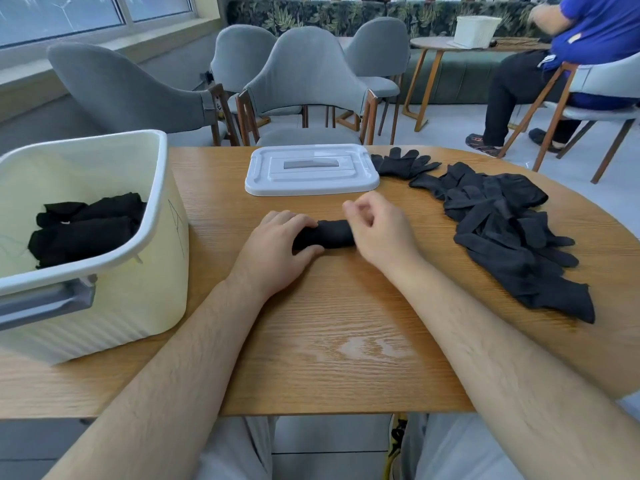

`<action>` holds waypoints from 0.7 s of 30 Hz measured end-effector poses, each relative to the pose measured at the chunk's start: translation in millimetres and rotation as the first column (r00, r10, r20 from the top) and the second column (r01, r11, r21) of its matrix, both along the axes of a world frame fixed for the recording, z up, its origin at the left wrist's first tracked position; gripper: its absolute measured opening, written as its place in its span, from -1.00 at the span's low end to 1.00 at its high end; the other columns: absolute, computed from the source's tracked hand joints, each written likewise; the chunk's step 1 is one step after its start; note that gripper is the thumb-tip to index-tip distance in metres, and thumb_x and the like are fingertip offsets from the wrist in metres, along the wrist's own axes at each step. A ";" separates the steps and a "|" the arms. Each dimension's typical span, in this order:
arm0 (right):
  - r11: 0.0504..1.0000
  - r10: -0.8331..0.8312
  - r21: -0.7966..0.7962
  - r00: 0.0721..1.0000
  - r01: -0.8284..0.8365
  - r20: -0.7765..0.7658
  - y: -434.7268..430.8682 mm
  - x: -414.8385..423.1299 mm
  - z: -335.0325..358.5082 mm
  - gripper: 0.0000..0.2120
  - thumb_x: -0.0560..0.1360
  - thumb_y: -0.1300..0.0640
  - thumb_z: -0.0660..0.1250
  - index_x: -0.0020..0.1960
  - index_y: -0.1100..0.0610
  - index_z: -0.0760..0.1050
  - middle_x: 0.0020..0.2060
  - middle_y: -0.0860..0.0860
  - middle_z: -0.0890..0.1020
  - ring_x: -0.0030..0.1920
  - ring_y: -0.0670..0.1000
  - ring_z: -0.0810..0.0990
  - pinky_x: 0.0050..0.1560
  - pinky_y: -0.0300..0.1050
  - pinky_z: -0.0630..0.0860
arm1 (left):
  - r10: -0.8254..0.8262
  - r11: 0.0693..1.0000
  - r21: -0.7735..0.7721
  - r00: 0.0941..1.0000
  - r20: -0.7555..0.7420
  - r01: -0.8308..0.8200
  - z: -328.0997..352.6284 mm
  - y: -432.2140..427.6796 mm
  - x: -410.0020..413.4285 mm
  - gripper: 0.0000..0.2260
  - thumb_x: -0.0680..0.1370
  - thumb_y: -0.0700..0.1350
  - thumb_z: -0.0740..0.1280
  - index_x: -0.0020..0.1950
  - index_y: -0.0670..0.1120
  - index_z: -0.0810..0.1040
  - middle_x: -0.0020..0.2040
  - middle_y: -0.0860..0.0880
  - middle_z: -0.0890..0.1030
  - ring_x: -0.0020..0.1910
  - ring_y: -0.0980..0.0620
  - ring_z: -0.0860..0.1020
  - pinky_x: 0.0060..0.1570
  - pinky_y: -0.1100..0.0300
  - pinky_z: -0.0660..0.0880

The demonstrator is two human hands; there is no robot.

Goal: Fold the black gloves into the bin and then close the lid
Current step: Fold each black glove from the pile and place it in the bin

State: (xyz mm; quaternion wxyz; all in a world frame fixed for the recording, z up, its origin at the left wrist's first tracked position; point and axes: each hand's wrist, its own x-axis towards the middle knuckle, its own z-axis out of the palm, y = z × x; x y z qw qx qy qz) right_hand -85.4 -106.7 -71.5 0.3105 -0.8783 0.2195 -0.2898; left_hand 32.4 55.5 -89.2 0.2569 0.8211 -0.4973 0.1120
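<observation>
A folded black glove (327,233) lies as a short roll on the wooden table (346,323). My left hand (277,251) grips its left end, fingers over the top and thumb in front. My right hand (377,230) hovers at the roll's right end with loosely curled fingers, holding nothing that I can see. The cream bin (145,271) stands at the left with several folded black gloves (83,226) inside. Its white lid (311,169) lies flat at the table's far side. A pile of loose black gloves (509,230) is spread at the right.
One flat black glove (401,162) lies beside the lid. Grey chairs (304,84) stand behind the table. A seated person in a blue top (588,32) is at the back right, beside another table with a white bin (476,31).
</observation>
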 end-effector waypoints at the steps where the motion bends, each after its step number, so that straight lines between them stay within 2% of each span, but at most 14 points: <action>1: 0.999 -0.036 0.038 0.999 0.035 0.038 -3.0 -4.8 5.3 -0.64 0.69 -0.08 0.19 -0.15 0.09 0.57 -0.38 -0.07 0.57 -0.35 -0.15 0.51 -0.27 -0.17 0.41 | 0.007 1.000 -0.003 1.000 0.002 -0.007 0.8 0.1 0.4 -0.65 0.54 0.12 0.41 0.28 0.03 0.55 0.13 0.10 0.58 0.18 0.05 0.44 0.11 0.25 0.37; 2: 0.995 -0.039 0.092 0.999 0.037 0.025 -4.5 -9.8 10.3 -0.54 0.70 -0.08 0.16 -0.24 0.12 0.58 -0.44 -0.04 0.58 -0.40 -0.13 0.52 -0.26 -0.17 0.42 | 0.012 1.000 -0.007 1.000 0.011 -0.012 0.9 -0.7 0.5 -0.66 0.55 0.10 0.40 0.28 0.03 0.55 0.13 0.09 0.59 0.18 0.05 0.45 0.10 0.27 0.35; 4: 0.966 0.068 0.256 0.988 -0.029 -0.142 1.6 -16.0 19.6 -0.43 0.70 -0.14 0.12 -0.28 0.16 0.64 -0.48 -0.01 0.63 -0.47 -0.09 0.56 -0.25 -0.17 0.44 | 0.019 1.000 -0.021 0.999 0.028 -0.019 0.2 -2.6 0.0 -0.68 0.57 0.09 0.38 0.27 -0.01 0.56 0.13 0.07 0.61 0.17 0.03 0.46 0.09 0.29 0.33; 6: 0.907 0.199 0.417 0.935 -0.062 -0.294 12.2 -14.1 23.3 -0.41 0.69 -0.21 0.08 -0.14 0.17 0.67 -0.41 0.05 0.70 -0.48 -0.02 0.60 -0.39 -0.18 0.42 | 0.021 0.999 -0.036 1.000 0.018 -0.021 -1.2 -2.9 -0.4 -0.70 0.57 0.06 0.38 0.26 -0.04 0.57 0.12 0.05 0.62 0.16 0.00 0.48 0.09 0.28 0.33; 7: 0.872 0.227 0.486 0.924 -0.053 -0.307 16.7 -10.8 23.8 -0.41 0.68 -0.24 0.08 -0.06 0.19 0.65 -0.36 0.08 0.72 -0.46 0.00 0.63 -0.49 -0.20 0.39 | 0.017 0.999 -0.046 1.000 0.015 -0.016 -1.9 -2.4 0.0 -0.70 0.57 0.05 0.39 0.25 -0.05 0.57 0.12 0.05 0.63 0.14 -0.01 0.49 0.09 0.27 0.34; 9: 0.786 0.225 0.618 0.942 -0.024 -0.249 22.2 -3.8 23.5 -0.40 0.67 -0.27 0.11 0.05 0.26 0.60 -0.29 0.13 0.74 -0.38 0.06 0.71 -0.57 -0.22 0.37 | 0.006 0.998 -0.067 1.000 0.008 -0.005 -3.4 -0.8 0.9 -0.72 0.58 0.04 0.39 0.23 -0.05 0.58 0.09 0.05 0.63 0.10 -0.02 0.49 0.08 0.26 0.35; 11: 0.711 0.191 0.704 0.965 -0.011 -0.178 23.9 -0.1 21.0 -0.43 0.64 -0.25 0.20 0.07 0.29 0.59 -0.26 0.14 0.75 -0.28 0.09 0.75 -0.52 -0.22 0.46 | -0.017 0.997 -0.079 1.000 0.006 0.017 -3.9 0.1 0.0 -0.74 0.58 0.03 0.38 0.22 -0.05 0.58 0.07 0.06 0.62 0.07 0.00 0.48 0.06 0.24 0.37; 14: 0.573 0.144 0.819 0.988 -0.040 -0.053 20.3 1.6 16.0 -0.63 0.61 -0.09 0.37 0.11 0.23 0.60 -0.16 0.16 0.76 -0.18 0.10 0.77 -0.35 -0.18 0.59 | -0.090 0.989 -0.116 0.995 0.040 0.094 -3.2 -0.1 -3.6 -0.79 0.58 -0.03 0.40 0.18 -0.07 0.60 0.04 0.05 0.61 0.03 0.00 0.49 0.06 0.18 0.43; 16: 0.482 0.116 0.872 0.993 -0.086 0.034 15.5 0.8 14.8 -0.73 0.59 0.04 0.42 0.14 0.24 0.59 -0.05 0.20 0.74 -0.15 0.13 0.76 -0.31 -0.15 0.61 | -0.128 0.978 -0.156 0.987 0.093 0.142 -3.3 -1.5 -7.8 -0.80 0.58 -0.07 0.41 0.17 -0.08 0.62 0.06 0.03 0.61 0.06 -0.02 0.51 0.10 0.15 0.45; 19: 0.454 0.083 0.879 0.990 -0.143 0.118 10.3 -2.6 15.9 -0.76 0.57 0.12 0.43 0.16 0.25 0.60 0.00 0.20 0.73 -0.15 0.13 0.76 -0.25 -0.15 0.61 | -0.049 0.974 -0.213 0.993 0.105 0.071 1.1 -3.7 -17.0 -0.76 0.57 0.03 0.42 0.17 -0.05 0.64 0.16 0.02 0.59 0.19 -0.01 0.47 0.21 0.12 0.44; 21: 0.462 0.054 0.869 0.984 -0.175 0.169 8.6 -3.7 16.7 -0.75 0.57 0.12 0.43 0.17 0.24 0.61 0.00 0.17 0.73 -0.13 0.13 0.76 -0.20 -0.13 0.62 | 0.080 0.950 -0.310 0.988 0.132 -0.036 11.8 -2.9 -26.7 -0.77 0.57 0.08 0.39 0.10 -0.04 0.65 0.13 0.00 0.56 0.16 -0.01 0.44 0.19 0.17 0.39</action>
